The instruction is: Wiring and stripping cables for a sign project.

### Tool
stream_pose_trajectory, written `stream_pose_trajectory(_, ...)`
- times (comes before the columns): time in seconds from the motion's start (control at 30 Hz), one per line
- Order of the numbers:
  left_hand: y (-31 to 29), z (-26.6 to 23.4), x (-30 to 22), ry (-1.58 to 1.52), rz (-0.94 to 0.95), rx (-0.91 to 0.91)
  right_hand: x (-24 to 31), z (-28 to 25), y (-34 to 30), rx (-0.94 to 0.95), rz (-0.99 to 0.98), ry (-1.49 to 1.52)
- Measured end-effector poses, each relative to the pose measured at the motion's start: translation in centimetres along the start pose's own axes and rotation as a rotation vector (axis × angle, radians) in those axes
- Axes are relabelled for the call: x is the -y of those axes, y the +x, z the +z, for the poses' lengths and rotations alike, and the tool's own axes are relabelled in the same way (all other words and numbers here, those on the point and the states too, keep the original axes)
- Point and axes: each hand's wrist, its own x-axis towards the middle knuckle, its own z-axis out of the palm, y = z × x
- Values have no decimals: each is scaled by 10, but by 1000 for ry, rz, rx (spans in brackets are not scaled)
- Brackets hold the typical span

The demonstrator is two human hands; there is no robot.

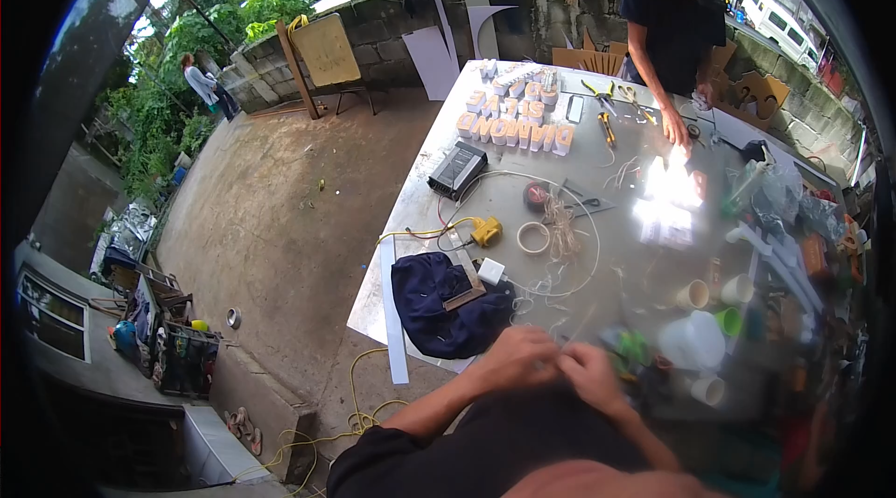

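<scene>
Worktable [420,209] outdoors: at its near edge, left hand [516,358] and right hand [597,377] curl close together, whether pinching anything I can't tell; I'd steady both, clear of the navy cloth [434,311] toward the near-left corner

A thin pale strand [564,341] (blurred, its kind unclear) between the left hand [523,357] and right hand [592,375].

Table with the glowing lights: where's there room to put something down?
The table looks bare between the string bundle and the glowing lights, and in a strip left of the black box. It's crowded on the right, with cups and plastic bags.
</scene>
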Motion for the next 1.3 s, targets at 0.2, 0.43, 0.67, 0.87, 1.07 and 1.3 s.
stream_pose_trajectory(0.2,-1,-3,-2,62,1,14,0,2,-1,4,71,8)
stream_pose_trajectory(0.43,24,-25,-12,187,-48,-3,34,1,14,-114,-226,-344)
stream_pose_trajectory(0.67,35,-18,-12,303,2,-55,43,-6,14,-239,-352,-469)
stream_pose_trajectory(0.87,30,-12,-15,246,13,-40,35,-7,10,-265,-542,-765)
stream_pose_trajectory(1.07,27,-18,-13,113,-35,-60,35,-8,11,-253,-548,-673)
stream_pose_trajectory(1.3,24,-24,-7,60,-95,-91,36,-6,14,-246,-530,-599)
